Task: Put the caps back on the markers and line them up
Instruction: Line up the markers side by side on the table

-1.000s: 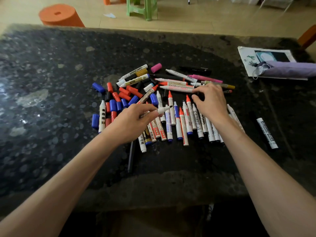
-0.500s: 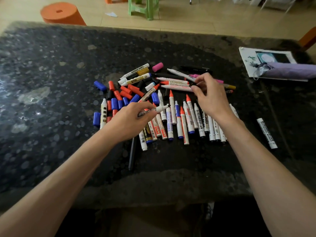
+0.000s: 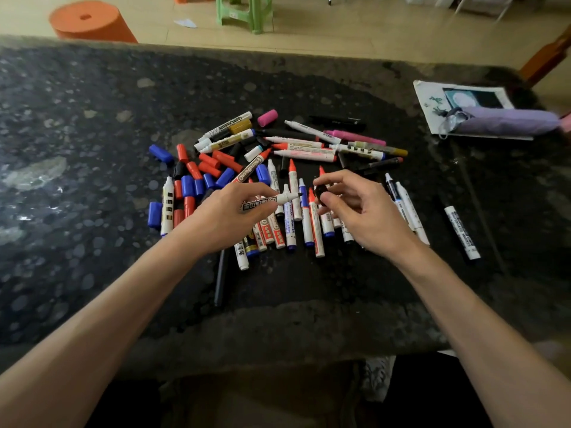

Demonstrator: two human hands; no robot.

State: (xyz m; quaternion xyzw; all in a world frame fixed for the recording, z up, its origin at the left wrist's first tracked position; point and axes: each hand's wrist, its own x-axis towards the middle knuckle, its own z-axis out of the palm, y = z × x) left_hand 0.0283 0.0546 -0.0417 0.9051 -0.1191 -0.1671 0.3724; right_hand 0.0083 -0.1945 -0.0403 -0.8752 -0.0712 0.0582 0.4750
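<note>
My left hand holds a white uncapped marker with a black tip that points right. My right hand pinches a black cap between thumb and fingers, a short gap away from the tip. Below both hands lies a rough row of several uncapped markers with red, blue and black tips. Loose red and blue caps are scattered to the left. More markers lie crosswise behind the row.
The dark speckled table carries a lone white marker at the right and a purple pouch on a printed sheet at the far right. A black pen lies near the front edge. An orange stool and a green stool stand beyond.
My right hand left the far markers and came back toward me holding a black cap. My left hand lifted the white marker a little, and cap and tip are now close together.
</note>
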